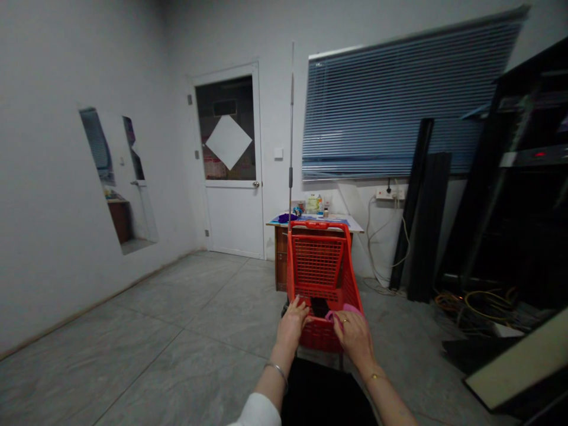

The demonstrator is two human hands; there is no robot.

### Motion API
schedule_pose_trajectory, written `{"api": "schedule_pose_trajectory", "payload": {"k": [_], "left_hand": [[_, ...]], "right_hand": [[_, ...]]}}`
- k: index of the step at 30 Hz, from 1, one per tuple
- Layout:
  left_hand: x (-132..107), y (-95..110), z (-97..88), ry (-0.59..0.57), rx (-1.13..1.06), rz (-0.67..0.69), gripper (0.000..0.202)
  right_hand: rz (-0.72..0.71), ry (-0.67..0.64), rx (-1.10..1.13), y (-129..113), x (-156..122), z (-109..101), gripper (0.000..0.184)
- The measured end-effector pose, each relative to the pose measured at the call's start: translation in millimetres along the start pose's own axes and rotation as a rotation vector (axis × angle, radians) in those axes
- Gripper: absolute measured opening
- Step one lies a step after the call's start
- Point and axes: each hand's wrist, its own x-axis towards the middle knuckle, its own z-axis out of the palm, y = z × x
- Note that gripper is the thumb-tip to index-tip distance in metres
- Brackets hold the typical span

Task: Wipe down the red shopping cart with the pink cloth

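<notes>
A red plastic shopping cart [319, 343] stands right before me, its near rim between my hands. My left hand [291, 324] rests at the left corner of that rim, fingers slightly bent and apart, with nothing visible in them. At the right side of the rim, my right hand [355, 337] is closed on a pink cloth [352, 309], which is bunched and partly hidden by the fingers. Inside the basket lies a dark item [319, 306] that I cannot make out. A thin metal pole [291, 136] rises upright at the cart's left side.
Behind the cart is a small desk [357, 225] with bottles and a purple cloth [287, 219]. A white door [233, 222] stands closed at the back. Dark panels [428, 231], a black rack [510, 225] and coiled cables [483, 307] crowd the right. Grey concrete floor [155, 355] spreads left.
</notes>
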Motion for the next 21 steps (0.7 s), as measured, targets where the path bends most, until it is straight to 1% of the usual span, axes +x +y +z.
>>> {"api": "schedule_pose_trajectory", "payload": {"k": [2,4,7,10,12,14,16,19,21], "left_hand": [[-0.4,1.0,2.0,-0.002,-0.008,0.003,0.03],[-0.2,5.4,3.9,-0.011,0.007,0.008,0.031],[1.2,12.6,5.5,-0.02,0.043,-0.011,0.029],[2.6,12.7,4.6,-0.017,0.064,-0.008,0.028],[2.6,8.8,2.5,-0.015,0.077,0.003,0.028],[1.4,4.4,0.3,-0.009,0.094,0.008,0.029],[-0.6,1.6,-0.5,0.005,0.107,0.008,0.032],[-3.1,1.3,2.8,0.025,0.099,0.001,0.035],[-3.5,2.5,7.3,0.03,0.09,-0.001,0.037]], "right_hand": [[0.017,0.008,0.0,12.1,-3.8,-2.7,0.019],[0.072,0.041,-0.033,12.8,-5.9,-0.1,0.018],[0.125,0.082,-0.085,-6.5,-3.4,11.0,0.016],[0.106,0.073,-0.077,-28.1,3.4,20.3,0.017],[0.074,0.052,-0.047,-30.5,6.5,20.7,0.018],[0.028,0.027,-0.008,-20.7,6.0,16.6,0.019],[0.002,0.026,0.015,-3.0,1.6,10.4,0.019],[0.022,0.063,0.011,20.7,-7.9,3.8,0.017],[0.064,0.086,-0.011,24.2,-11.7,4.4,0.017]]}}
